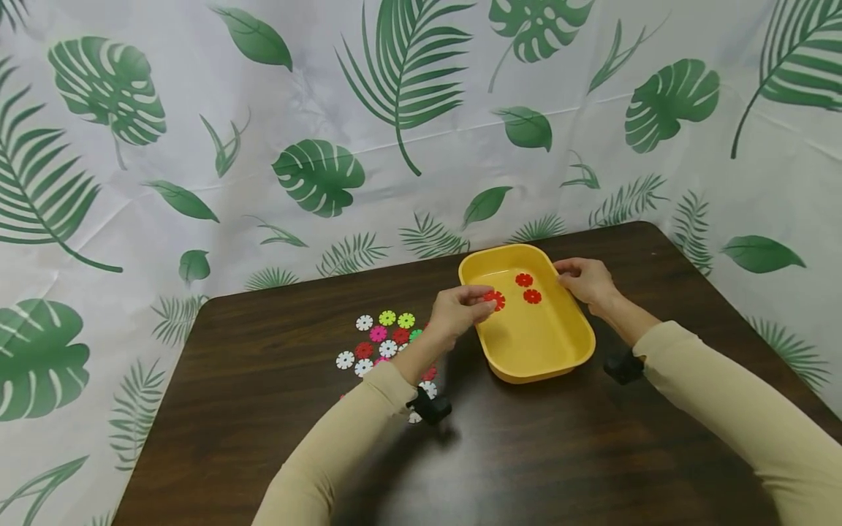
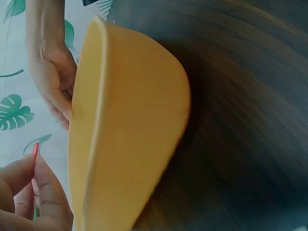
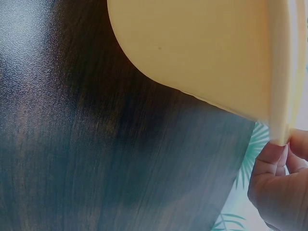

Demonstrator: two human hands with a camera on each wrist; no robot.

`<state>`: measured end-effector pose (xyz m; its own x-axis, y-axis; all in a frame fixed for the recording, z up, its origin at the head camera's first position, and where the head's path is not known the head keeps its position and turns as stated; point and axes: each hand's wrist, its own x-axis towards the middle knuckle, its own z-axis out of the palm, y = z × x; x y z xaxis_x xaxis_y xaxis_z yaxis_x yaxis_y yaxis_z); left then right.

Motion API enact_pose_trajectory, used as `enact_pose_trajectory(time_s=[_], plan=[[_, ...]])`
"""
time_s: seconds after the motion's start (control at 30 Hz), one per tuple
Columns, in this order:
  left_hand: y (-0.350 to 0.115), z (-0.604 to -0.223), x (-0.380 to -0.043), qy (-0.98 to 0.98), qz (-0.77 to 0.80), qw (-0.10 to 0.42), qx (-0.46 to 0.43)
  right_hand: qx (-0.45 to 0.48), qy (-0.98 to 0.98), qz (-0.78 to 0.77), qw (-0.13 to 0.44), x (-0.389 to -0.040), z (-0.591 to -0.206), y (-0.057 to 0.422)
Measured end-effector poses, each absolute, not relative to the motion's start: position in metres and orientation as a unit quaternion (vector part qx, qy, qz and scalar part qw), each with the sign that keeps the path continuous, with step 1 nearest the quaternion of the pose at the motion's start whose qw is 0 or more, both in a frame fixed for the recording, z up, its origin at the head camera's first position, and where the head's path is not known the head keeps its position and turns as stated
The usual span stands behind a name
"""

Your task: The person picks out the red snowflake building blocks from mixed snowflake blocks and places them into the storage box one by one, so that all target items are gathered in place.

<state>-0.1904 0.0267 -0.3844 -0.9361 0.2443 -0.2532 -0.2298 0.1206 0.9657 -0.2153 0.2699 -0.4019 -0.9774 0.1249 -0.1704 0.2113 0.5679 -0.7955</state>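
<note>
My left hand (image 1: 455, 313) pinches a red flower-shaped plastic disc (image 1: 499, 300) between thumb and fingertips, over the left side of a yellow plastic tray (image 1: 534, 347). In the left wrist view the red disc (image 2: 36, 149) appears edge-on, beside the tray's rim (image 2: 102, 72). Two more red discs (image 1: 532, 296) lie inside the tray toward its far end. On the far right side, my right hand (image 1: 592, 281) holds the tray's rim. The right wrist view shows its thumb and fingers (image 3: 272, 156) pinching that rim.
Left of the tray, a loose spread of notched discs (image 1: 364, 351) in white, red, pink, yellow and green lies on the dark wooden table (image 1: 263, 380). My left forearm partly covers them. A leaf-patterned cloth (image 1: 250, 183) hangs behind the table.
</note>
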Motion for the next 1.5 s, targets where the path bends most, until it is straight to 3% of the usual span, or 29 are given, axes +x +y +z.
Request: enact_pose_trajectory(time_s=[0.73, 1.5], plan=[[0.107, -0.404, -0.198, 0.746, 0.639, 0.169, -0.079, 0.095, 0.883, -0.456, 0.048, -0.217, -0.407, 0.273], [0.132, -0.43, -0.211, 0.725, 0.635, 0.186, -0.189, 0.102, 0.88, -0.462, 0.04, -0.214, -0.403, 0.272]])
